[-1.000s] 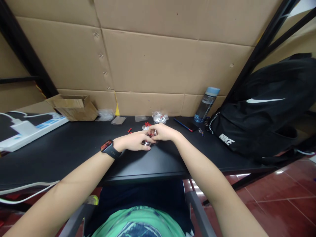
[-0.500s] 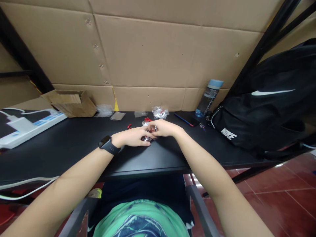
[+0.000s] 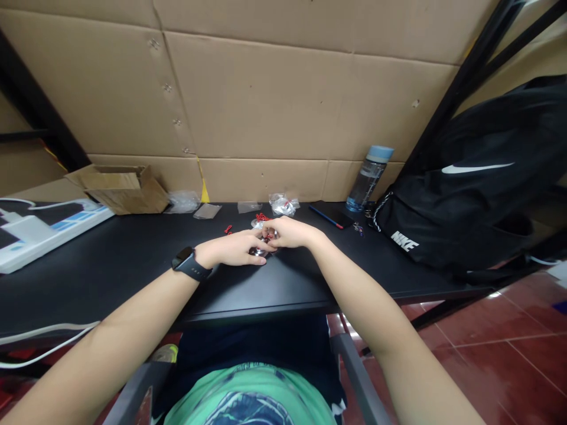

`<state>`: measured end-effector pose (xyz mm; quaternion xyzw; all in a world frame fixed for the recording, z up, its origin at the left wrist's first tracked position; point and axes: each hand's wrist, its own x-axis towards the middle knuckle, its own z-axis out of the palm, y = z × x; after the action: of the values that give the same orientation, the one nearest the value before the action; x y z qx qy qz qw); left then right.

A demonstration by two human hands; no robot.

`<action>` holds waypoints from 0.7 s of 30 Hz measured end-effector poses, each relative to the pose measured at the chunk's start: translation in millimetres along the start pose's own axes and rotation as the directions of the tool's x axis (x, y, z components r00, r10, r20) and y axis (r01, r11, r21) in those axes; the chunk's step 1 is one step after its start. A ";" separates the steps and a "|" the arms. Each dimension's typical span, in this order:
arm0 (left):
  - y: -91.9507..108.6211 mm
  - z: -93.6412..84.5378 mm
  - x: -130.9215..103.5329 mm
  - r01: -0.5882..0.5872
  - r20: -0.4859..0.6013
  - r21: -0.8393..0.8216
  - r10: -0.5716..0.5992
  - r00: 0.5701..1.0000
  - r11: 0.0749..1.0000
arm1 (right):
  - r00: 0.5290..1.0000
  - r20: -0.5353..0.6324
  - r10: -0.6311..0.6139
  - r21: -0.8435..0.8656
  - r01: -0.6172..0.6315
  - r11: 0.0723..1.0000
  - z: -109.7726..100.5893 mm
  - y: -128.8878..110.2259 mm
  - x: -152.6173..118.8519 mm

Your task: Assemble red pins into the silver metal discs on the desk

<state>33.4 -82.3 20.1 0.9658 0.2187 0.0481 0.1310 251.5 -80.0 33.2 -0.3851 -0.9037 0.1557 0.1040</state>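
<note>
Over the middle of the black table [image 3: 146,260], my two hands meet at the fingertips. My left hand [image 3: 234,247], with a dark watch on its wrist, is closed round a shiny round metal piece [image 3: 258,251] resting low at the tabletop. My right hand [image 3: 290,232] bends in from the other side, its fingers pinched together over the same spot. Something small, reddish and metallic shows between the fingers, too covered to name. Just behind the hands lie a bundle of red cord [image 3: 263,217] and a small clear plastic piece [image 3: 256,224].
Along the back are an open cardboard box [image 3: 133,198], clear plastic bags [image 3: 283,204], a flat grey square [image 3: 207,211] and a blue pen [image 3: 325,217]. A water bottle [image 3: 367,180] and black backpack [image 3: 460,200] stand right; a white power strip [image 3: 57,236] lies left.
The whole view has shifted slightly, with things sitting a little further left. Both hands stay together at the metal piece, with only slight finger movement.
</note>
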 end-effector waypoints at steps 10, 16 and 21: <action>2.2 -0.4 0.4 0.003 -0.008 -0.017 -0.004 1.000 1.000 | 0.998 -0.002 0.058 -0.053 -0.058 0.997 -1.3 -7.1 0.3; 0.7 -0.3 -0.4 0.009 0.001 -0.018 -0.009 1.000 1.000 | 0.998 -0.008 0.065 -0.048 -0.065 0.997 -1.2 -6.1 0.3; 2.8 -1.4 0.0 0.029 0.015 -0.012 -0.029 0.999 1.000 | 0.998 -0.012 0.062 -0.048 -0.062 0.997 -1.2 -6.1 0.3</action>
<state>34.3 -84.4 22.3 0.9621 0.2312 0.0402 0.1392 247.6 -83.5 36.5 -0.4163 -0.8942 0.1352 0.0944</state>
